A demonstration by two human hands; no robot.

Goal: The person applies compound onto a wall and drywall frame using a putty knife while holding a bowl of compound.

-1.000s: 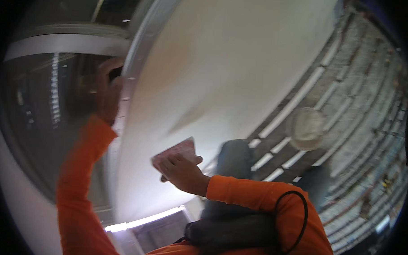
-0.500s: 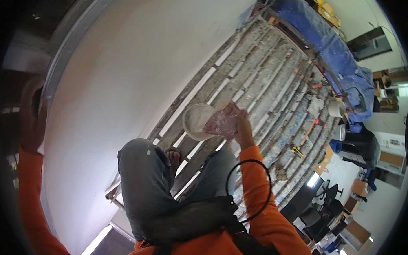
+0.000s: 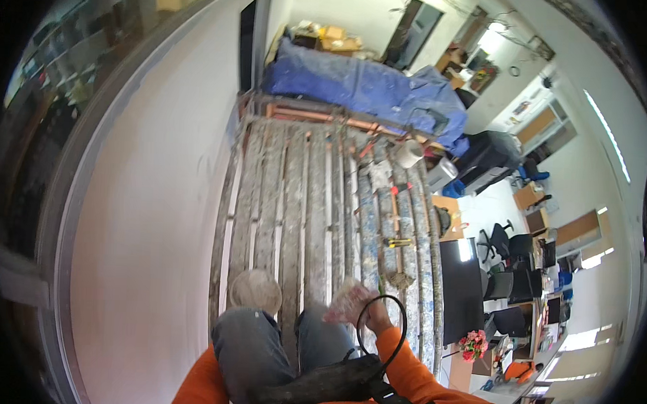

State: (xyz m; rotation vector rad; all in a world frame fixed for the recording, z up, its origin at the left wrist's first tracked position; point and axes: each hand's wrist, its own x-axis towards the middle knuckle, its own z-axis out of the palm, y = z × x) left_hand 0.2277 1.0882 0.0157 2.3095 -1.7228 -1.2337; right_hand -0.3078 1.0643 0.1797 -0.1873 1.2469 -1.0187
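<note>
My right hand is closed on a crumpled pink-red plastic bag, held just above my right knee. What the bag contains cannot be made out. A round pale tub stands on the planks in front of my left knee, apart from the bag. Of my left arm only the orange sleeve shows, low beside my left thigh, and the hand itself is hidden. A black loop of cable or strap crosses in front of my right wrist.
I am on a raised platform of spaced planks beside a white wall. A red-headed hammer, a yellow-and-black tool, a brush and a white bucket lie or stand rightward. Blue sheeting covers things beyond.
The view has swung round to the right. My left hand has come down from the window frame and out of sight. My right hand has drawn the bag away from the tub.
</note>
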